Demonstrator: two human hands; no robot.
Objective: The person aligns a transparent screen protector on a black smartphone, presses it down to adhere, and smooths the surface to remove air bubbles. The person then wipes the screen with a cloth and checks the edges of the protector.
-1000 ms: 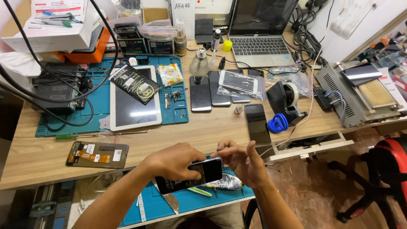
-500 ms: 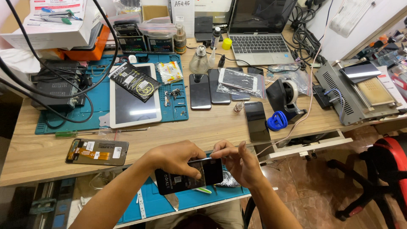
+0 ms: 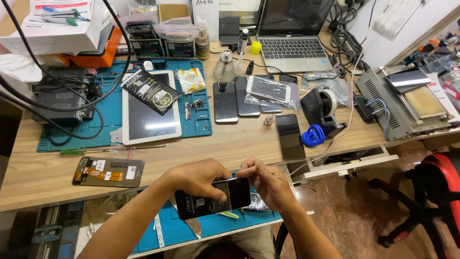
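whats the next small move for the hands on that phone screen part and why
Probably keep the left hand gripping the dark phone screen part steady while the right hand works its fingertips along the top right edge. Both hands hold the part up above the blue mat, and the right fingers pinch at that corner, so the edge looks like the spot in hand.
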